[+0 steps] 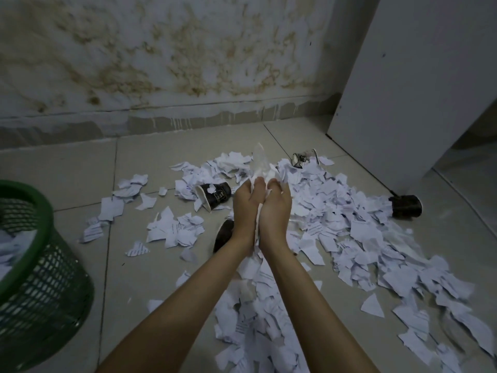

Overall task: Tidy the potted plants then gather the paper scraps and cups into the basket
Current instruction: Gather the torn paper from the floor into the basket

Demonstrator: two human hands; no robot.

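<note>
I see both hands pressed together above the floor, the left hand and right hand side by side, fingers curled round a wad of paper scraps that sticks up past the fingertips and shows between the palms. Loose scraps cover the tiles beneath and to the right of the arms. 3 dark cups lie on their sides among them: cup 1 just left of the hands, cup 2 near the wall, cup 3 far right beside the white panel. The green basket stands at the left edge, well apart from the hands, with paper inside.
</note>
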